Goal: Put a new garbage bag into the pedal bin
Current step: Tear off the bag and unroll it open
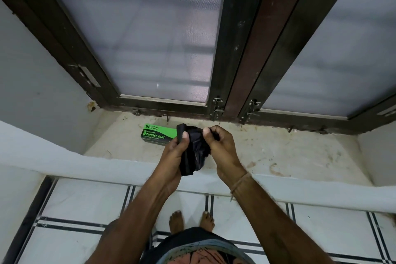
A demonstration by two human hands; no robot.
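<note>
Over the sill [278, 152], both hands [201, 148] gripping crumpled black garbage bag [194, 154], green box [158, 133] behind, seemingly partly hidden

We see a dim scene, lit mainly by pale, diffuse daylight through the frosted window panes [132, 34]. Shadows are soft. The wide lens bends the window frame [222, 49] outward at the edges; the black bag [194, 152] perhaps loses detail.
</note>
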